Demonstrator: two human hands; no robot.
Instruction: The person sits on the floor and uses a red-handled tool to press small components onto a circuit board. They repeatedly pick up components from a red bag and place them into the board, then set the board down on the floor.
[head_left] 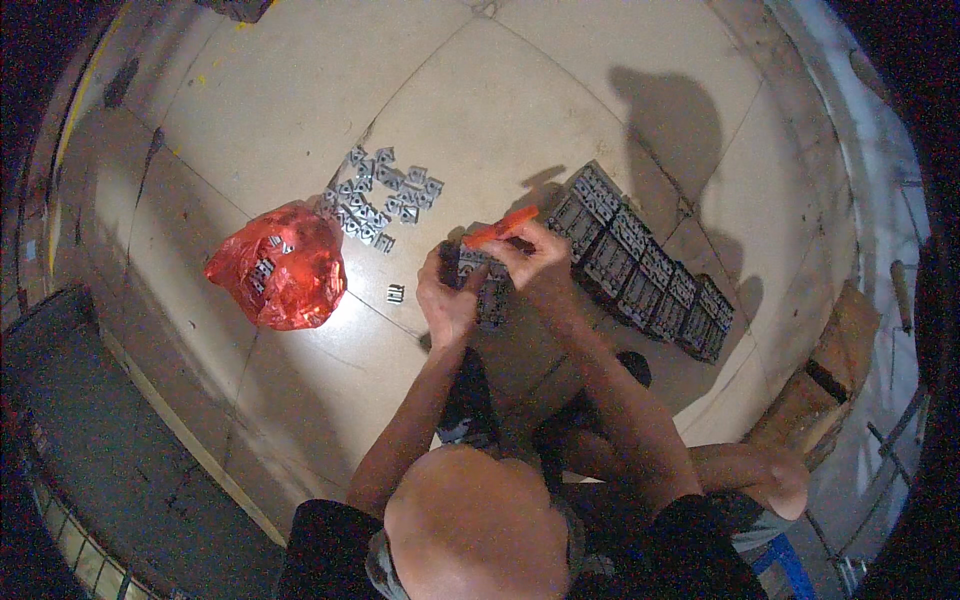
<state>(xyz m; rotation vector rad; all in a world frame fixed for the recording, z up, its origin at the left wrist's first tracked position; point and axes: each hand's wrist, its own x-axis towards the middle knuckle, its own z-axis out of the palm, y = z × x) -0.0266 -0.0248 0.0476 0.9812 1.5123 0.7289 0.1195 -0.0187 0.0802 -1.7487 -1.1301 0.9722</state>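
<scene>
My left hand (446, 305) is closed around a dark grey block (492, 300) with a patterned, slotted face, held low over the floor in front of me. Pinched in my right hand (537, 258) is a bright orange-red tool (505, 228), long and narrow, whose exact kind I cannot make out. It lies just above the block's far end, and my fingers cover the part that may touch it. To the right of my hands, several similar dark blocks (640, 265) stand packed side by side in a slanting row.
Loose small grey metal pieces (380, 190) are scattered beyond my left hand. A shiny red bag (280, 270) sits left of them. A few tiny metal pins (396, 294) lie nearer. A dark flat panel (130, 430) borders the left; a brown board (820, 380) the right.
</scene>
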